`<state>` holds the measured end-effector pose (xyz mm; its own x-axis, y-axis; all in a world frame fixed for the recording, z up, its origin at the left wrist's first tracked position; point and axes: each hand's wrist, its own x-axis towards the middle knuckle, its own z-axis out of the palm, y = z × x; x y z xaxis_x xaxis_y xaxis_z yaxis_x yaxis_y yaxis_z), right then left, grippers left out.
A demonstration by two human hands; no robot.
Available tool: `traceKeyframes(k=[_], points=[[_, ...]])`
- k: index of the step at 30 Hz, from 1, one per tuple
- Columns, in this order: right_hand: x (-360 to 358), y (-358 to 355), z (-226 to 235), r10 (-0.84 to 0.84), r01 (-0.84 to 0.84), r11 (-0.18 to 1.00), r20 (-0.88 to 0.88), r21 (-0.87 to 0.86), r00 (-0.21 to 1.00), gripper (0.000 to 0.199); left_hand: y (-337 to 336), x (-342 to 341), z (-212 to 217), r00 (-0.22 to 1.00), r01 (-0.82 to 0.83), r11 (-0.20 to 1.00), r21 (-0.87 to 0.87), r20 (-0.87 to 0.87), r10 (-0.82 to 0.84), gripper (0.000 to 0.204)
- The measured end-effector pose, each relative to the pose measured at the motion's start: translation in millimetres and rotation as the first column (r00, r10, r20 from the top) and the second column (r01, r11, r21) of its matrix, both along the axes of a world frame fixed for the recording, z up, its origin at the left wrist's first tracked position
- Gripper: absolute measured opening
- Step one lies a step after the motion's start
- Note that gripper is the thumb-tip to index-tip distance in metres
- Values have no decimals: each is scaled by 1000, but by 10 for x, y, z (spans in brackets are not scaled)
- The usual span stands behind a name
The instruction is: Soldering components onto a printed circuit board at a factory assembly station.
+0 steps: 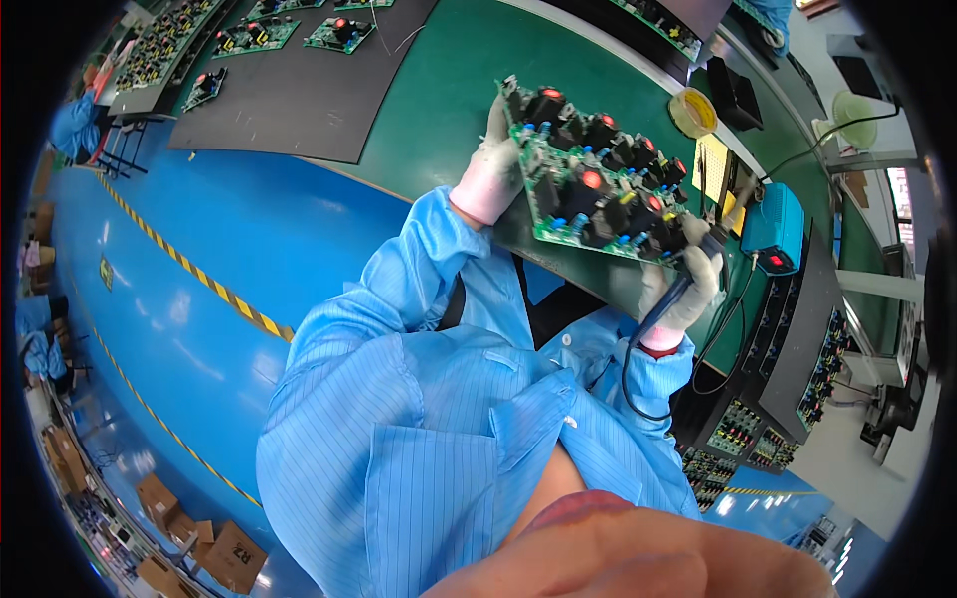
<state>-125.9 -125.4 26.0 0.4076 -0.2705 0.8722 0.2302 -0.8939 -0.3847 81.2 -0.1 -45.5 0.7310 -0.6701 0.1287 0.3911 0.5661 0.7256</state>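
Black mat: over at 10-11 o'clock, a few small loose boards sitting on the black mat point(289, 110).
Left glove: the left hand point(493, 164), about 12 o'clock, is pinching the panel's 9 o'clock edge, some fingers hidden behind it. If that grip slips, I'd guess the whole thing tips.
Board: the circuit board panel point(603, 187) is at 1-2 o'clock, held up tilted, parts facing the camera. Tall parts could get knocked or bent if it bumps something.
Right glove: the right hand point(688, 289), 3 o'clock, curls around a black corded tool point(666, 307) by the panel's corner; can't tell if it pinches the board too. A snagged cord could yank the tool into parts.
Teal box: the teal box point(773, 229) sits 2-3 o'clock, cords nearby.
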Motion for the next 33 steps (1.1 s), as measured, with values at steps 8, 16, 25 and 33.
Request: traceKeyframes(k=[8, 16, 25, 33], points=[[-109, -39, -59, 31, -33, 997, -33, -64, 999, 57, -78, 247, 302, 996, 58, 973, -223, -57, -72, 82], [-258, -116, -228, 302, -330, 751, 148, 572, 942, 57, 506, 87, 890, 951, -127, 989, 74, 294, 100, 57], [-136, -156, -359, 307, -593, 301, 513, 747, 802, 25, 913, 78, 1219, 749, -49, 984, 174, 657, -79, 42], [-127, -332, -376, 284, -724, 26, 689, 690, 667, 29, 890, -30, 1187, 708, -34, 994, 108, 704, -53, 35]])
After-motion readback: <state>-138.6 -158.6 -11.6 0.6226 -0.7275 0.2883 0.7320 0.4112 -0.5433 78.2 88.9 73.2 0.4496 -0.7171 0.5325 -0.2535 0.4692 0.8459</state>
